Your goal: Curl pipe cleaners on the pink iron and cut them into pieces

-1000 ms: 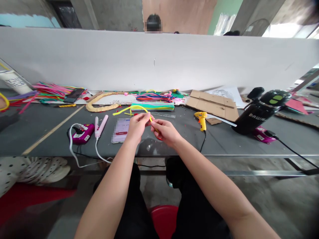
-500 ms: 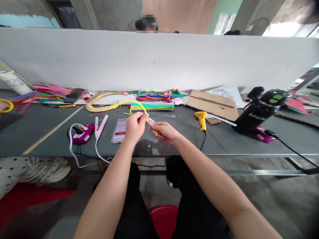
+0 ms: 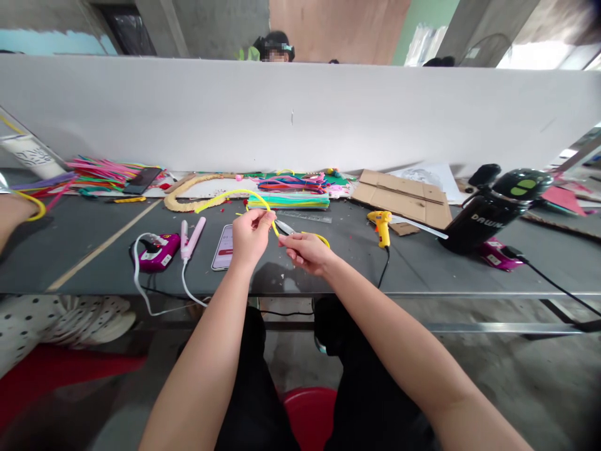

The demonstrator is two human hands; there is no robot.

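A fuzzy yellow pipe cleaner [image 3: 260, 198] arches up and to the left over the table. My left hand [image 3: 251, 241] pinches it between thumb and fingers. Close beside, my right hand [image 3: 307, 252] is closed, its fingertips at the lower end of the same pipe cleaner. A pointed metal tool [image 3: 285, 228], perhaps scissors, sticks out from the right hand toward the left; its exact kind is partly hidden. A yellow curve [image 3: 320, 238] shows behind the right hand, and I cannot tell whether it belongs to the tool or the pipe cleaner.
Nearby lie a phone [image 3: 222, 248], a pink straightener [image 3: 191, 239], a purple power socket [image 3: 160, 252] and a yellow glue gun [image 3: 381, 228]. Behind are pipe-cleaner bundles [image 3: 288, 200], a ruler [image 3: 305, 217], cardboard [image 3: 404, 197] and a black bottle [image 3: 486, 210]. Another person's arm [image 3: 16, 213] reaches in at left.
The pointed tool now shows more clearly between my hands, and a yellow curve has appeared behind my right hand. The pipe cleaner's arch has shifted slightly left. The other person's arm reaches further in.
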